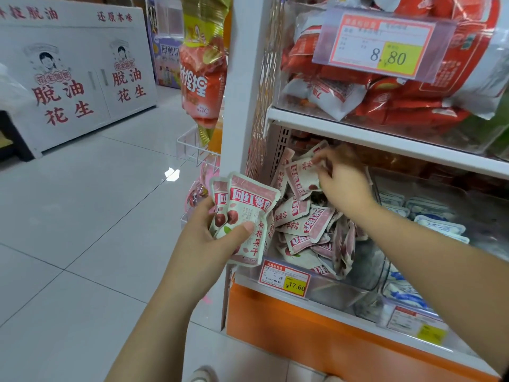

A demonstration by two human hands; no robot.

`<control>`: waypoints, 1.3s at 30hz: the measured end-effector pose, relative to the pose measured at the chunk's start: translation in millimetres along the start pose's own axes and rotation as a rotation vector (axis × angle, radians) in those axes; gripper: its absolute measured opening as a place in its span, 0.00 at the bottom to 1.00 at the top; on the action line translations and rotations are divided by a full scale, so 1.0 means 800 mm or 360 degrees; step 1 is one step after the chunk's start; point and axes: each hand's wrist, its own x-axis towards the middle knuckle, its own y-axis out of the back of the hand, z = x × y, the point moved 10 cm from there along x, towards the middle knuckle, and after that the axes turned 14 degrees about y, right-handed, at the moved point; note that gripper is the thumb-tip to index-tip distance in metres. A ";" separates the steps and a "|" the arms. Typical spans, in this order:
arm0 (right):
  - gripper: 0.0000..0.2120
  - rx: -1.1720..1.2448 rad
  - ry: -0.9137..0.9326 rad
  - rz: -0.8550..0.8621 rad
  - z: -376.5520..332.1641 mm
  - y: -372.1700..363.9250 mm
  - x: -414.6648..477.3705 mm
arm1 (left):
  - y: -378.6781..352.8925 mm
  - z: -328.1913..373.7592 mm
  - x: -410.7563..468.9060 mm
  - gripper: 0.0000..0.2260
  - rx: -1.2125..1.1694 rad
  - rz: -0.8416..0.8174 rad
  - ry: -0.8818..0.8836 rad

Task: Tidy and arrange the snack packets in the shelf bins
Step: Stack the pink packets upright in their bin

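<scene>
White floor tiles (82, 216) run up to a shop shelf unit (242, 106). The left hand (203, 238) grips a small fan of pink-and-white snack packets (245, 216) just outside the lower bin (344, 293), thumb pressed across them. The right hand (344, 186) reaches deep into that bin and pinches one packet (301, 177) near its top edge. Below it lies a jumbled heap (311, 230) of the same packets. A bin of blue-and-white packets (435, 219) sits just beside. The fan is pinned only by the thumb, so a packet could slip to the floor. Dragging the pinched one may spill others over the low front wall.
</scene>
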 end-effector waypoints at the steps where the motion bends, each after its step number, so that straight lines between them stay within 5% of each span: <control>1: 0.06 0.0003 -0.0022 -0.0028 0.008 -0.004 0.006 | 0.000 -0.001 0.001 0.14 0.0004 0.0000 0.0004; 5: 0.04 -0.0139 -0.0237 -0.0391 0.045 -0.039 0.010 | -0.003 -0.001 0.002 0.14 0.0022 -0.0005 0.0009; 13: 0.02 -0.0767 0.0029 -0.0650 0.042 -0.063 0.029 | -0.006 -0.005 0.006 0.15 0.0035 0.0025 0.0014; 16: 0.14 -0.0859 0.0092 -0.0664 0.045 -0.062 0.036 | -0.005 -0.003 0.006 0.14 0.0051 0.0031 0.0008; 20: 0.10 -0.0873 0.0767 -0.0546 -0.019 -0.051 0.024 | -0.006 0.000 0.007 0.13 0.0057 0.0026 -0.0007; 23: 0.13 -0.0788 0.1065 -0.1021 -0.039 -0.087 -0.011 | -0.007 0.000 0.007 0.14 0.0056 0.0024 -0.0008; 30: 0.38 -0.0826 0.0833 -0.1420 -0.017 -0.097 -0.028 | -0.006 -0.001 0.006 0.14 0.0063 0.0013 -0.0006; 39: 0.30 -0.0928 0.0631 -0.1034 -0.005 -0.072 -0.013 | -0.006 0.000 0.006 0.15 0.0048 0.0016 -0.0017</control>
